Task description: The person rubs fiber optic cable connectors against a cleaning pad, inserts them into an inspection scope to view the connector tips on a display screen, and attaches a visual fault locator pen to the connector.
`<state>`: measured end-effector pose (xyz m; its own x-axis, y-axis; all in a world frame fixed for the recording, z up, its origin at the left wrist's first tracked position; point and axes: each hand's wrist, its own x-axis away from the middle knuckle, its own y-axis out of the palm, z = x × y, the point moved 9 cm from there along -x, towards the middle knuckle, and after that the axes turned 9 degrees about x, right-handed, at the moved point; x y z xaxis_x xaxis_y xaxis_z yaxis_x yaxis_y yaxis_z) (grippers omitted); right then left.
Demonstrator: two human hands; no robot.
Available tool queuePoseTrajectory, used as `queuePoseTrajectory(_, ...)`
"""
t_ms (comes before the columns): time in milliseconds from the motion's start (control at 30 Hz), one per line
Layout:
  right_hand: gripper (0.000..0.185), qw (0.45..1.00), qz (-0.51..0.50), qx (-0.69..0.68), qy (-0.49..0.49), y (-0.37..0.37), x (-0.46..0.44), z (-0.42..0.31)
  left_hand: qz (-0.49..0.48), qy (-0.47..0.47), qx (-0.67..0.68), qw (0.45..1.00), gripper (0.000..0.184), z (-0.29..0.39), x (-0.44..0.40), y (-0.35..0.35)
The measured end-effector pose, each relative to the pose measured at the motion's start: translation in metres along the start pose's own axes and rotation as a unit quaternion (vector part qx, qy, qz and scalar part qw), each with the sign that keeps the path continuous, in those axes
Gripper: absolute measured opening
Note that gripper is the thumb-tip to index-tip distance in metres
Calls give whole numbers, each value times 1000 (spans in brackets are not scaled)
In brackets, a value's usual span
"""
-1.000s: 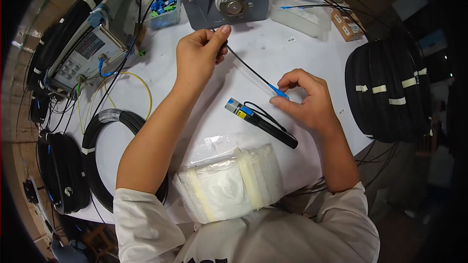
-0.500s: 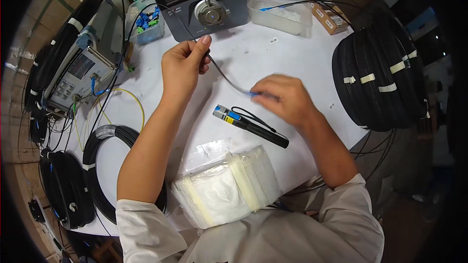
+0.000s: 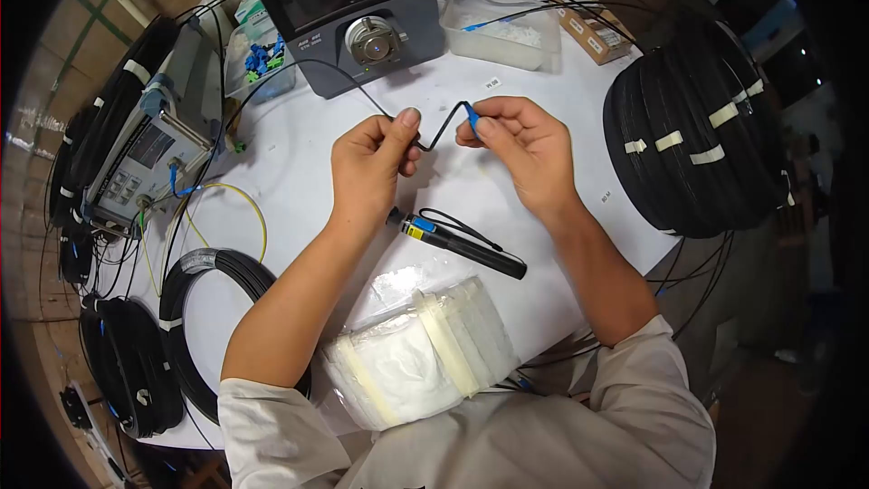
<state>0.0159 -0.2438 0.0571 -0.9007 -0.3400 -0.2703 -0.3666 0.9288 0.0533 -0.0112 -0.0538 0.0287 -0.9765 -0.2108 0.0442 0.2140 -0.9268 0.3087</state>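
My left hand pinches a black fibre-optic cable between thumb and fingers. In my right hand, the thumb and fingertips grip the blue fibre connector at the cable's end. Between the hands the cable dips, then rises steeply to the connector. Beyond my left hand it arches back past the front of a dark grey device with a round metal port. Below both hands, a black pen-shaped light tester with a wrist strap lies on the white table; its tip is near my left wrist.
A taped pack of white wipes lies close to my body. Black cable coils stand at right, more at left. A grey meter, a tub of blue and green connectors and a clear plastic tub line the back.
My right hand has moved up, tipping the connector upright and bending the cable between my hands. My left hand has shifted right and down. The view has shifted slightly.
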Motion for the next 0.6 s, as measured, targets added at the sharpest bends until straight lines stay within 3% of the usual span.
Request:
queuePoseTrajectory(333, 25, 971, -104, -72, 202, 36, 12, 48, 30, 117, -2, 993, 39, 8, 10, 1)
queuePoseTrajectory(567, 24, 971, -105, -77, 199, 33, 10, 50, 23, 95, -26, 995, 40, 4, 8, 1)
queuePoseTrajectory(600, 24, 982, -79, -106, 131, 27, 2, 42, 22, 82, -30, 996, 41, 3, 9, 2)
